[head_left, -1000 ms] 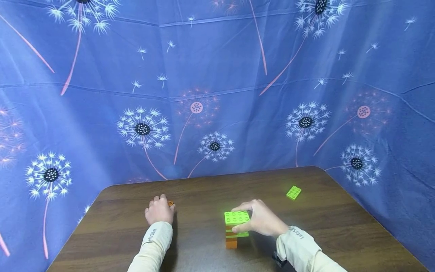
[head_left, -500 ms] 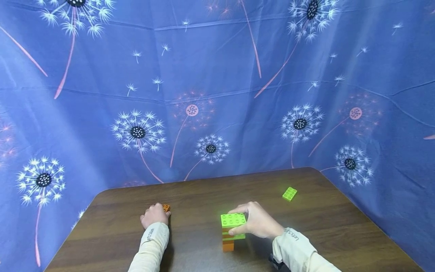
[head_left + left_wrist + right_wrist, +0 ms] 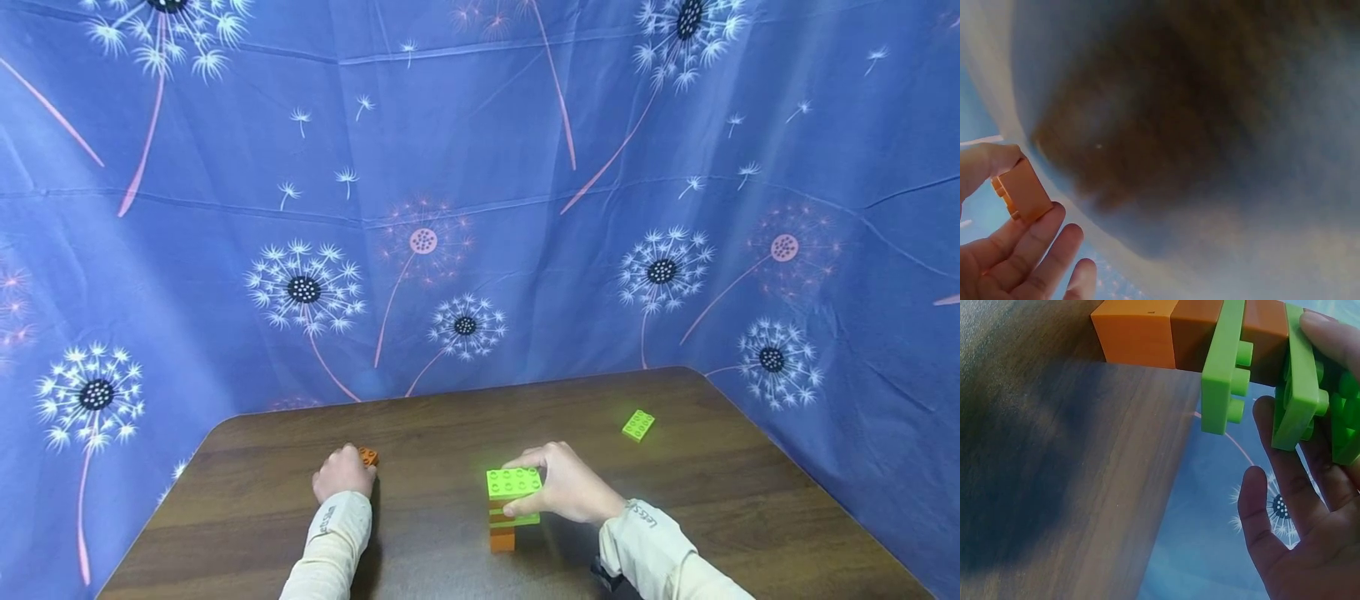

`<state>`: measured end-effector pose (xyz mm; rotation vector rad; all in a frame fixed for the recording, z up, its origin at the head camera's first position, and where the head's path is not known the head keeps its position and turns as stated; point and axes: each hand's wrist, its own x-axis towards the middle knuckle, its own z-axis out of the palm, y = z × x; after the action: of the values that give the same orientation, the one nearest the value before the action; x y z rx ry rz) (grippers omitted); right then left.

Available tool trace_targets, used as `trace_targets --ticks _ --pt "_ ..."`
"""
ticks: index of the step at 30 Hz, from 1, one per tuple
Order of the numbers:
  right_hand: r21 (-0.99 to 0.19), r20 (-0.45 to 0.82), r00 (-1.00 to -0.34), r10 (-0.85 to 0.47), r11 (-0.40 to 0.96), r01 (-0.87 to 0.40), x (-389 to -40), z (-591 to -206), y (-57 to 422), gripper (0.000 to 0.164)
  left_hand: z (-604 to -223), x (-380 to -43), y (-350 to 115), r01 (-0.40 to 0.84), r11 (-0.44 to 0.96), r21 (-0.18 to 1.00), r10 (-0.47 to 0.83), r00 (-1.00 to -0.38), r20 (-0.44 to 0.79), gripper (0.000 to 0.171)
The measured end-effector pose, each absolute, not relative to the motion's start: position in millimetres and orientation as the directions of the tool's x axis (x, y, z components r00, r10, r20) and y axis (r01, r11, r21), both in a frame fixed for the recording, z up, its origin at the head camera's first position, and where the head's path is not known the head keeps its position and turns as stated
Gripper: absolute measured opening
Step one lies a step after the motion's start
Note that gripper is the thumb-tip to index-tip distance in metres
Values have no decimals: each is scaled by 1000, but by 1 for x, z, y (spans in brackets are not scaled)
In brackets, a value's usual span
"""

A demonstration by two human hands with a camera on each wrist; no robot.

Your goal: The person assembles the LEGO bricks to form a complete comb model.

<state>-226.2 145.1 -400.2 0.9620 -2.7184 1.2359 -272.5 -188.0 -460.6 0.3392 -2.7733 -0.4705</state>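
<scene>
In the head view my left hand [image 3: 343,477] is low over the table's left part. It pinches an orange brick [image 3: 1025,190] between thumb and fingers, as the left wrist view shows; the brick's studs face the palm side. My right hand [image 3: 573,483] grips the upper part of an upright stack of alternating green and orange bricks, its thumb on the near side. A bright green studded plate [image 3: 513,482] tops this stack, and an orange brick [image 3: 502,540] forms its foot. In the right wrist view, green plates [image 3: 1216,394] jut out past the orange bricks [image 3: 1138,337] towards my fingers.
A loose green studded plate [image 3: 638,425] lies on the brown wooden table [image 3: 435,467] at the back right. Behind the table hangs a blue cloth [image 3: 525,275] with a dandelion print, close along the far edge and the sides.
My left hand has drawn back slightly towards me, and more of the orange brick shows beside it. The right hand keeps its grip on the stack. The head view has shifted a little.
</scene>
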Motion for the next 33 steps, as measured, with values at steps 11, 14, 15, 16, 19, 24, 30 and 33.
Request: trace_targets --ticks 11,14,15,16,19,24,30,33 --pt "-684 228 -819 -526 512 -519 -228 -400 145 46 -431 -257 -176 -106 924 368 -216 -937 273 41" --pt "-682 222 -821 -525 518 -516 -227 -399 145 47 -421 -252 -169 -73 923 377 -194 -935 296 42" --pt "-684 219 -822 -525 519 -513 -227 -399 145 47 -418 -250 -166 -58 923 380 -184 -935 304 42" --pt "-684 218 -823 -524 519 -512 -227 -399 145 47 -415 -248 -163 -43 922 384 -175 -933 316 42" --pt "-681 222 -823 -523 521 -514 -227 -399 144 46 -406 -242 -153 17 920 393 -138 -922 363 41" --pt "-678 223 -823 -523 523 -516 -227 -399 144 47 -389 -228 -133 135 910 392 -58 -895 443 37" --pt "-663 245 -814 -527 521 -537 -228 -399 145 47 -369 -212 -112 249 894 372 38 -870 492 35" --pt "-660 245 -814 -527 524 -538 -227 -399 145 47 -362 -206 -104 289 886 363 75 -861 502 35"
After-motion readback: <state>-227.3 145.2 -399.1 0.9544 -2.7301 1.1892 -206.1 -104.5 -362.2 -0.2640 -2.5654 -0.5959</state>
